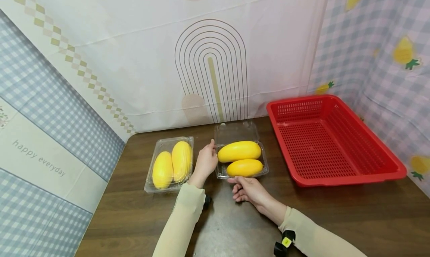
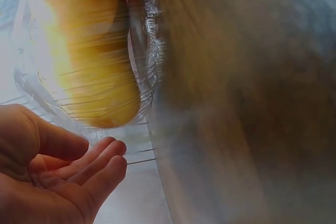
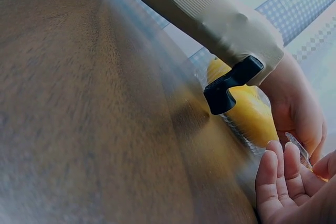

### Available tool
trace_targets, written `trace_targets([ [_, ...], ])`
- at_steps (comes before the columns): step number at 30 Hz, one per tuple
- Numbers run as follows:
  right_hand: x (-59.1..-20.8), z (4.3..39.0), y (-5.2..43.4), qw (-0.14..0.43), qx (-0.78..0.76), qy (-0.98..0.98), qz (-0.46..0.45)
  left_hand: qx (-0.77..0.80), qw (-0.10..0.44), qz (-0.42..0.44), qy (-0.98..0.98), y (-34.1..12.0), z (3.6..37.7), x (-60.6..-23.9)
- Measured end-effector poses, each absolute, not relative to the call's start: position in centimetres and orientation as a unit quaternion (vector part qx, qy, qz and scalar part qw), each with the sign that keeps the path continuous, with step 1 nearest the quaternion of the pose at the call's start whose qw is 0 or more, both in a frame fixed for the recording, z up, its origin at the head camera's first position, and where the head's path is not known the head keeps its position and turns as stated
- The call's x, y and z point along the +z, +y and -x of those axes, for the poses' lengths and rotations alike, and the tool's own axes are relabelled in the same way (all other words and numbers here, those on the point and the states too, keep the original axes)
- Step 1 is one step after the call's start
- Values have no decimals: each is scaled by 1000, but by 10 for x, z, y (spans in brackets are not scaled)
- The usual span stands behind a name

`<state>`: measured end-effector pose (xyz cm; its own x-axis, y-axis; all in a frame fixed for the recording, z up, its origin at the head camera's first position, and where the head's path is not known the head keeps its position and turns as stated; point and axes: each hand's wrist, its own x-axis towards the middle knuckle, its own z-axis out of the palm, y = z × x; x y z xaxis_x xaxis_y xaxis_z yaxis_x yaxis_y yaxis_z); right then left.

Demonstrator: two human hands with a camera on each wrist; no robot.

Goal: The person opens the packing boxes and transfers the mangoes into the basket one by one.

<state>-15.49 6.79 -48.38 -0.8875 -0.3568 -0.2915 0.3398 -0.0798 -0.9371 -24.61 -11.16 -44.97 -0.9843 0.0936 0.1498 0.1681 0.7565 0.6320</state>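
An open clear plastic clamshell box (image 1: 265, 166) stands mid-table with two yellow oval fruits (image 1: 239, 151) in it and its lid (image 1: 236, 132) raised behind. My left hand (image 1: 205, 163) rests against the box's left side, its fingers relaxed (image 2: 102, 158) just short of the blurred fruit (image 2: 89, 61). My right hand (image 1: 248, 190) lies at the box's front edge, with the thumb along the rim and the fingers loosely bent (image 3: 278, 179). A second clear box (image 1: 149, 175) with two more yellow fruits (image 1: 172, 164) sits left of my left hand.
A red perforated plastic basket (image 1: 352, 178) stands at the right on the dark wooden table (image 1: 336, 219). Patterned cloth walls close in the back and both sides. Black wrist mounts (image 1: 283, 244) sit on both sleeves.
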Motion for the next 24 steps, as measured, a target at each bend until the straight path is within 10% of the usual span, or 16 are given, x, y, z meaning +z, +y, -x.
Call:
trace_targets([
  [24, -481, 149, 67, 238, -742, 627, -4, -342, 20, 74, -936, -114, 225, -448],
])
